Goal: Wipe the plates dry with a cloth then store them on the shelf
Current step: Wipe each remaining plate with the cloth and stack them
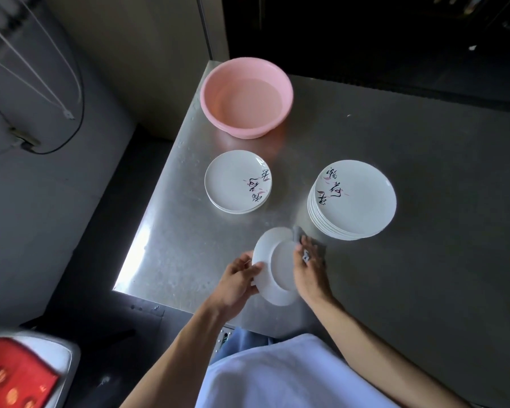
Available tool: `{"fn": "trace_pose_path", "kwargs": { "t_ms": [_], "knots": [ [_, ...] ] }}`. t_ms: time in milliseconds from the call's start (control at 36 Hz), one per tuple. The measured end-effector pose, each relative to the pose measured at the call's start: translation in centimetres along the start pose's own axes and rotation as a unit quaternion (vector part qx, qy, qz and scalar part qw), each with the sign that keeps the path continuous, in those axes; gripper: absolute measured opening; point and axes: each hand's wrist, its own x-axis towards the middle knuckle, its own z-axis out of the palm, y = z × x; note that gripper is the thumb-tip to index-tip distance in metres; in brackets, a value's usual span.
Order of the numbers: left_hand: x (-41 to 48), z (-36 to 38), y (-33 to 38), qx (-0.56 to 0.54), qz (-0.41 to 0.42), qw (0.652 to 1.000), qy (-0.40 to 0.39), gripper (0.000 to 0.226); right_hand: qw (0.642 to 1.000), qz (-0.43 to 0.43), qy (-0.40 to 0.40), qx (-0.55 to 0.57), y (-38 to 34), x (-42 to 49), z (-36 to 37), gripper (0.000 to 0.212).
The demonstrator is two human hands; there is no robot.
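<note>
White plate (274, 269) tilted, underside up, grey cloth (320, 250) beside

free: table (424, 172) right | blocked: basin (246, 97), two plate stacks (238, 182)

The plate (273, 266) is tilted with its underside to the camera, so its top face is hidden. The grey cloth (318, 249) is mostly covered by the right grip (308, 270), whose fingers are blurred. The left grip (237, 279) has its fingertips out of sight behind the plate's rim. In the left stack (236, 181) and right stack (354, 198), the lower plates show only as rim edges. The tabletop (424, 275) runs off the right edge. A blurred red object (15, 375) is cut off at the lower left corner.
</note>
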Motion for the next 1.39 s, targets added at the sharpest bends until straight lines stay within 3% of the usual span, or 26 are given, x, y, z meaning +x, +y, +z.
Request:
{"fn": "trace_pose_path", "kwargs": {
  "t_ms": [28, 83, 194, 250, 278, 333, 389, 472, 556, 611, 667, 750, 806, 889, 944, 1056, 1139, 1222, 1250, 1306, 1361, 1389],
  "knots": [
    [0.1, 0.1, 0.1, -0.014, -0.002, 1.000, 0.016, 0.016, 0.999, 0.020, -0.014, 0.021, -0.4, 0.1, -0.1, 0.067],
    [0.2, 0.4, 0.5, -0.008, -0.003, 0.999, 0.040, 0.015, 0.997, -0.017, -0.043, 0.061, -1.3, -0.3, -0.2, 0.058],
    [0.2, 0.7, 0.8, 0.065, 0.013, 0.998, 0.020, 0.020, 0.952, -0.265, -0.150, 0.026, -1.7, -2.0, -0.1, 0.057],
    [-0.1, 0.4, 0.7, 0.085, 0.015, 0.996, 0.018, 0.022, 0.934, -0.322, -0.153, -0.014, -1.2, -1.5, -0.1, 0.057],
    [-0.1, 0.3, 0.7, 0.086, 0.014, 0.996, 0.015, 0.023, 0.944, -0.301, -0.130, -0.030, -1.2, -1.1, -0.2, 0.061],
    [-0.3, 0.2, 0.8, 0.083, 0.010, 0.996, 0.013, 0.024, 0.981, -0.174, -0.075, -0.026, -1.1, 0.0, -0.1, 0.067],
    [-0.2, 0.4, 0.9, 0.083, 0.006, 0.996, 0.014, 0.024, 0.995, -0.077, -0.064, 0.000, -0.4, 1.1, -0.1, 0.067],
    [-0.2, 0.6, 1.1, 0.088, 0.003, 0.996, 0.015, 0.023, 0.980, -0.148, -0.129, 0.008, 0.5, -0.1, -0.3, 0.072],
    [-0.1, 0.6, 1.5, 0.114, 0.001, 0.993, 0.008, 0.022, 0.944, -0.284, -0.165, 0.004, 0.2, -2.0, -1.6, 0.059],
    [-0.2, 0.8, 1.5, 0.125, -0.003, 0.992, -0.002, 0.023, 0.934, -0.317, -0.165, 0.003, 0.5, -2.0, -1.8, 0.053],
    [-0.3, 1.0, 1.2, 0.108, -0.006, 0.994, -0.012, 0.026, 0.949, -0.285, -0.135, -0.013, 1.3, -1.2, -1.3, 0.053],
    [-0.4, 1.4, 1.0, 0.065, -0.001, 0.998, -0.020, 0.037, 0.991, -0.080, -0.103, 0.032, 0.7, 0.2, -1.3, 0.052],
    [-0.3, 1.5, 0.8, 0.034, -0.002, 0.999, -0.016, 0.045, 0.992, 0.005, -0.085, 0.091, -0.3, 0.8, -1.7, 0.050],
    [0.0, 1.5, 1.3, 0.028, -0.013, 0.999, 0.013, 0.049, 0.983, -0.021, -0.097, 0.157, -2.0, 0.3, -2.2, 0.048],
    [0.0, 1.6, 1.9, 0.059, -0.008, 0.998, 0.021, 0.031, 0.968, -0.076, -0.156, 0.183, -2.4, -0.6, -2.0, 0.048],
    [-0.3, 1.2, 2.3, 0.106, 0.008, 0.994, -0.006, 0.024, 0.954, -0.162, -0.200, 0.151, -1.9, -1.4, -1.4, 0.042],
    [-0.4, 0.9, 2.1, 0.110, 0.004, 0.994, -0.006, 0.023, 0.982, -0.115, -0.125, 0.085, -1.6, 0.0, -1.3, 0.050],
    [-0.3, 1.2, 2.1, 0.120, 0.000, 0.993, -0.004, 0.023, 0.988, 0.009, -0.085, 0.128, -1.9, 0.7, -1.8, 0.053],
    [-0.3, 1.2, 2.1, 0.124, -0.002, 0.992, -0.006, 0.023, 0.987, -0.002, -0.094, 0.133, -1.9, 0.3, -1.7, 0.051],
    [-0.2, 1.3, 2.1, 0.132, -0.002, 0.991, -0.010, 0.023, 0.982, -0.134, -0.109, 0.075, -1.7, -0.8, -1.5, 0.051],
    [-0.1, 1.3, 1.8, 0.137, 0.001, 0.991, -0.007, 0.023, 0.952, -0.271, -0.142, 0.023, -1.3, -1.7, -1.2, 0.055],
    [-0.1, 1.3, 1.7, 0.140, 0.003, 0.990, -0.006, 0.023, 0.940, -0.301, -0.160, 0.015, -1.3, -1.8, -1.3, 0.056]
  ]
}}
